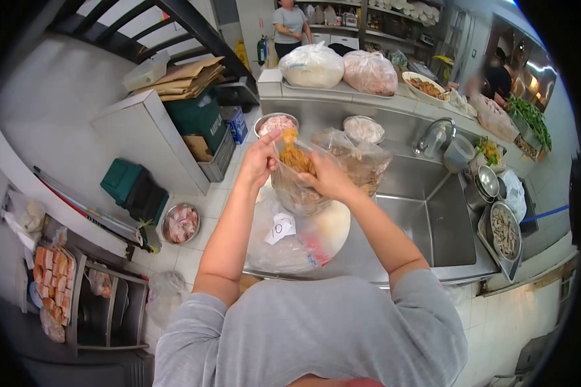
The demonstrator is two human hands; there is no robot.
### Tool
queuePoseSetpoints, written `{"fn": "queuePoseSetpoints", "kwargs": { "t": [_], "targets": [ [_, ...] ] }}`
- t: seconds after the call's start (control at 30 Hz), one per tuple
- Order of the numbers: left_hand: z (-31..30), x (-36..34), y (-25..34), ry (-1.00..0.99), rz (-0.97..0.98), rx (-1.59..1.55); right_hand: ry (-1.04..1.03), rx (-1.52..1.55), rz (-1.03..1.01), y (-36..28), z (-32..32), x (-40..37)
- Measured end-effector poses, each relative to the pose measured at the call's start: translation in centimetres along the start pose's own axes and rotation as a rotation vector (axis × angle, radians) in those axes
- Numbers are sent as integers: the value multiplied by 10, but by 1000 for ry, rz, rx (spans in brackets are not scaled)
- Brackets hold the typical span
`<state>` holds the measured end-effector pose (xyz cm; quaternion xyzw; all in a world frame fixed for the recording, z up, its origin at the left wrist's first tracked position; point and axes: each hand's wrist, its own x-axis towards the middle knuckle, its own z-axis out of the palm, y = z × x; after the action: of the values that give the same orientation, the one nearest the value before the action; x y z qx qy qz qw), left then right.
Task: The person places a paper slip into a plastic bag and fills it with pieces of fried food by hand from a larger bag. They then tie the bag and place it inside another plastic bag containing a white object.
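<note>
A clear plastic bag [295, 192] stands upright in front of me, its mouth spread around orange-brown, saucy food [293, 155] that looks like marinated meat. My left hand [261, 160] pinches the bag's left rim. On the other side, my right hand [330, 175] is closed on the right rim, its fingertips partly hidden by the plastic. Beneath the bag lies a round white board [337, 231], covered by flat plastic bags [274, 253] and a paper slip [280, 229] marked "10". More filled bags [363, 162] sit just behind my right hand.
Metal bowls of pale meat [277, 122] and whitish food [364, 129] stand at the back. A sink [426, 222] with a faucet [440, 132] lies to the right. Full bags [312, 65] rest on the ledge. Another meat bowl [181, 224] is on the floor. A person [292, 29] stands beyond.
</note>
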<state>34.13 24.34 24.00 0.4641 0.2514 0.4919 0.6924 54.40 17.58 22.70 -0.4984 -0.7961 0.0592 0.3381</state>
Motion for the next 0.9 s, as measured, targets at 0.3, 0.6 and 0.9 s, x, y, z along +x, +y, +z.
{"fn": "queuePoseSetpoints", "kwargs": {
  "t": [0.3,0.6,0.9],
  "targets": [
    [13,-1,-6,258,49,356,-26,-141,-73,0,-13,-20],
    [2,45,-14,395,617,1502,-140,-474,-141,25,-25,-12],
    [50,78,46,535,819,1400,176,-318,-258,27,-109,31]
  ]
}}
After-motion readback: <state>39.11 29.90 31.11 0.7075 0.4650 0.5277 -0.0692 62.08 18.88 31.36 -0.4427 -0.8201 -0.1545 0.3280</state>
